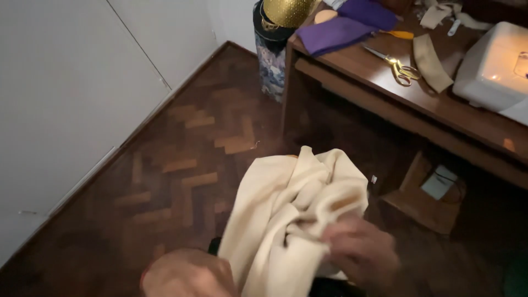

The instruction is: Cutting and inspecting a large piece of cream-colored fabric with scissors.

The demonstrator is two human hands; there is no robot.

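A bunched cream cloth (291, 212) hangs in front of me over the dark wooden floor. My right hand (363, 254), blurred, grips a fold on the cloth's right side. My left hand (190, 275) is at the bottom edge, closed against the cloth's lower left part; how it grips is partly hidden.
A dark wooden desk (385, 82) stands at the upper right with gold-handled scissors (399, 67), purple fabric (341, 30), a beige strip (429, 63) and a white sewing machine (495, 66). A foot pedal (437, 184) lies under it. White cupboard doors (71, 93) line the left.
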